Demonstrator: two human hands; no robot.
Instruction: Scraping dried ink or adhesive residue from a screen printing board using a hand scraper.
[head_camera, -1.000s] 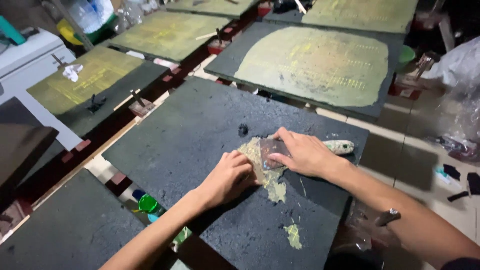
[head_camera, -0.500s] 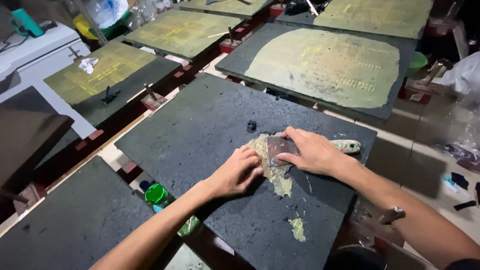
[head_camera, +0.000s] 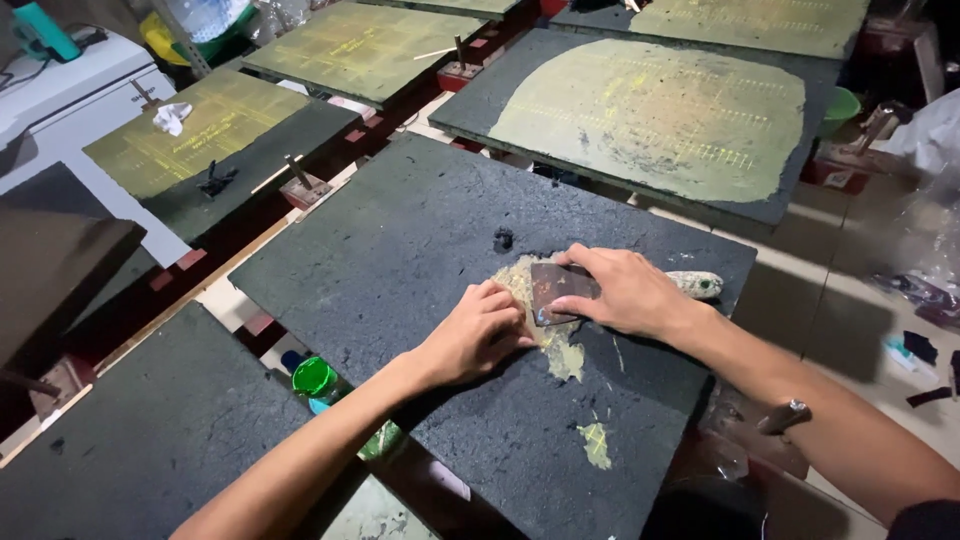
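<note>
A dark rough board (head_camera: 400, 250) lies in front of me with a smear of pale yellow-green paste (head_camera: 555, 345) on it. My right hand (head_camera: 630, 292) presses a small dark flat scraper (head_camera: 555, 288) onto the paste. My left hand (head_camera: 478, 332) rests fingers-down on the board right beside the scraper, its fingertips at the paste's edge. A second small blot of paste (head_camera: 596, 443) sits nearer the board's front edge. A small dark lump (head_camera: 503, 239) lies just beyond the smear.
More boards surround this one, several coated yellow-green (head_camera: 650, 115). A green-capped bottle (head_camera: 315, 378) stands in the gap at the left. A white cloth (head_camera: 172, 116) lies on a far-left board. A metal-handled tool (head_camera: 785, 415) sits at the right.
The view has shifted and drawn slightly closer. Both hands stay on the paste smear, with the scraper nudged a little across it.
</note>
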